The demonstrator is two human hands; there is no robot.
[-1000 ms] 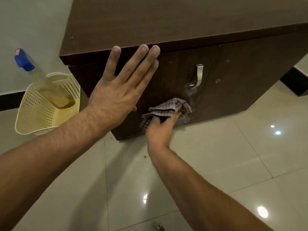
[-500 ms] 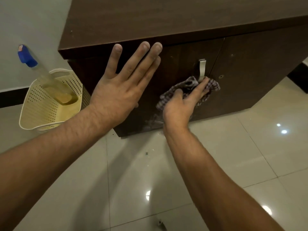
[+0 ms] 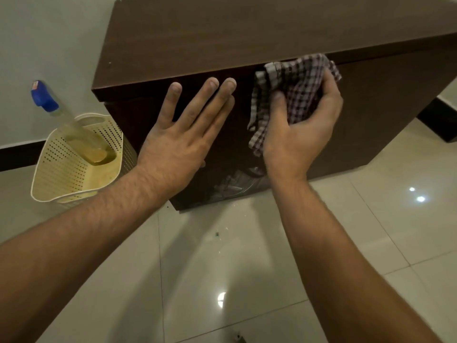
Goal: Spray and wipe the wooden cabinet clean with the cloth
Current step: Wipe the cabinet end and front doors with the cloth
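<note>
Right hand [image 3: 300, 134] clutched the bunched checked cloth [image 3: 296, 80] high on the wooden cabinet [image 3: 385, 115] front, just under the top edge; left hand [image 3: 180, 142] lay flat, fingers straight, just left of it; most bare front stretched rightward.

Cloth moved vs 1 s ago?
Yes. The cloth went up the cabinet door, from near its bottom edge to just under the top's lip.
</note>
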